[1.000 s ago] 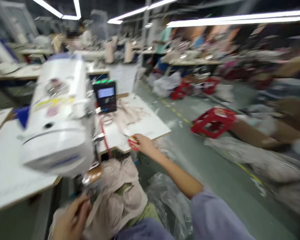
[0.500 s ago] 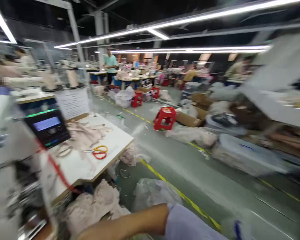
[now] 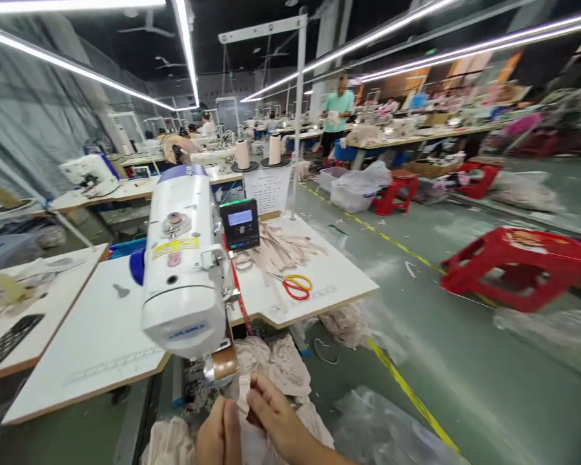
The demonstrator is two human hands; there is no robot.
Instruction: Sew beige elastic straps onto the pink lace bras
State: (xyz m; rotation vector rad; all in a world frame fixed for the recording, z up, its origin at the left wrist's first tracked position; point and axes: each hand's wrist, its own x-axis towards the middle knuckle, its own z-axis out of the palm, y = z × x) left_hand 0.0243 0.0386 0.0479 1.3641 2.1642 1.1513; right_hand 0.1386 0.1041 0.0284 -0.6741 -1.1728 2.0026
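Observation:
My left hand (image 3: 219, 431) and my right hand (image 3: 277, 413) are close together at the bottom middle, both closed on a piece of pale fabric (image 3: 244, 392). The fabric hangs down between them. Just beyond my fingers is the metal arm end (image 3: 221, 366) of a white sewing machine (image 3: 183, 258). Beige fabric pieces (image 3: 283, 365) lie heaped below the table, right behind my hands. On the white tabletop (image 3: 336, 278) rest scissors (image 3: 295, 286) with red and yellow handles and a bunch of pale fabric strips (image 3: 283, 248).
A control panel (image 3: 241, 223) stands beside the machine, with thread cones (image 3: 274, 150) behind it. A red stool (image 3: 513, 265) and a clear plastic bag (image 3: 387, 426) are on the floor to the right. A person (image 3: 337, 113) in a green shirt stands farther back.
The view has swung left, bringing the whole sewing machine into sight. My right arm, earlier stretched across the bottom, is now drawn in, and both hands show with the fabric.

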